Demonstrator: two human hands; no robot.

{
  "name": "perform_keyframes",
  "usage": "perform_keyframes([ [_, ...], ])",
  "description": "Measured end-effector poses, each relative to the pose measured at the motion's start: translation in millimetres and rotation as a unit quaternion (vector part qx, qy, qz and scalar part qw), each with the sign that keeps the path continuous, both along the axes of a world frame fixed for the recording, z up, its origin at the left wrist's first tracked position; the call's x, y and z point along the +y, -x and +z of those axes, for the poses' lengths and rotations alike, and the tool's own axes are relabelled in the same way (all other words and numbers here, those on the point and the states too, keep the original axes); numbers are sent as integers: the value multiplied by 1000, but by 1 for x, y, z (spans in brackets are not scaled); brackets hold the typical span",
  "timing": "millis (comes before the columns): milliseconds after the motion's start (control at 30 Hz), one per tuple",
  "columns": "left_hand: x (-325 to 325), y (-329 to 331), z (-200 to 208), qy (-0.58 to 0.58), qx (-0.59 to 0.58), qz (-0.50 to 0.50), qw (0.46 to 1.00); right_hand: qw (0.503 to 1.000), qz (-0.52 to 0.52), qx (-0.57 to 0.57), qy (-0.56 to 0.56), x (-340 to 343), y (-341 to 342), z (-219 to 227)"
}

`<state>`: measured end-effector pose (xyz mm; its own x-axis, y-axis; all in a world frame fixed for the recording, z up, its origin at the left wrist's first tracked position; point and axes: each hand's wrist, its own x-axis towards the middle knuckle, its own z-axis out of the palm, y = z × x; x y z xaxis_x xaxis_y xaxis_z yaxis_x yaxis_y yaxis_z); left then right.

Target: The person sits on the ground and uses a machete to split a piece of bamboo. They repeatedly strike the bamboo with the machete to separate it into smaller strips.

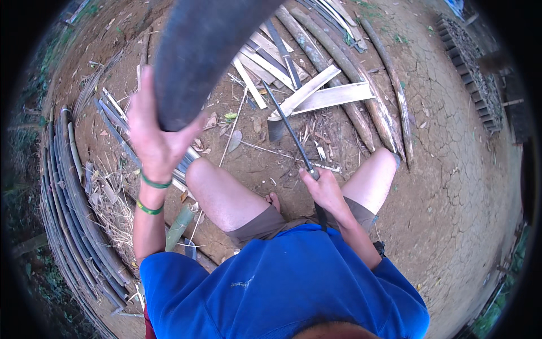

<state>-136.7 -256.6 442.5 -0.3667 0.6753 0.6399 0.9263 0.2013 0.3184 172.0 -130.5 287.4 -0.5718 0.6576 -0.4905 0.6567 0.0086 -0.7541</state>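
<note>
My left hand (153, 135) is raised on the left, thumb and fingers around the lower end of a thick dark piece of bamboo (200, 62). The bamboo rises close to the camera and leaves the view at the top. In front of my body, my right hand (324, 189) is closed around the handle of a long, narrow-bladed knife (291, 130). Its blade points forward and a little left, and the dark handle end shows below my fist. Pale split bamboo pieces (333, 97) lie on the ground beyond the blade tip.
Several wooden poles (387, 85) lie at the far right of the pale pieces. On the left is a stack of long bamboo poles (73, 214). A green bamboo piece (179, 226) rests by my left arm. A dark ridged tray-like row (468, 73) stands far right on cracked earth.
</note>
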Motion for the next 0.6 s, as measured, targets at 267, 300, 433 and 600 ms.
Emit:
perform_keyframes([
  [267, -17, 102, -133, 217, -118, 49, 968, 999, 26, -23, 3, 17, 6, -24],
  [300, -31, 117, -153, 237, -134, 69, 960, 999, 34, -24, 2, 17, 8, -27],
  [433, -73, 97, -252, 355, -185, 228, 888, 999, 29, -20, -17, 9, 11, -31],
  [600, -125, 62, -366, 338, -269, 307, 848, 997, 57, -7, -49, 2, 23, -36],
])
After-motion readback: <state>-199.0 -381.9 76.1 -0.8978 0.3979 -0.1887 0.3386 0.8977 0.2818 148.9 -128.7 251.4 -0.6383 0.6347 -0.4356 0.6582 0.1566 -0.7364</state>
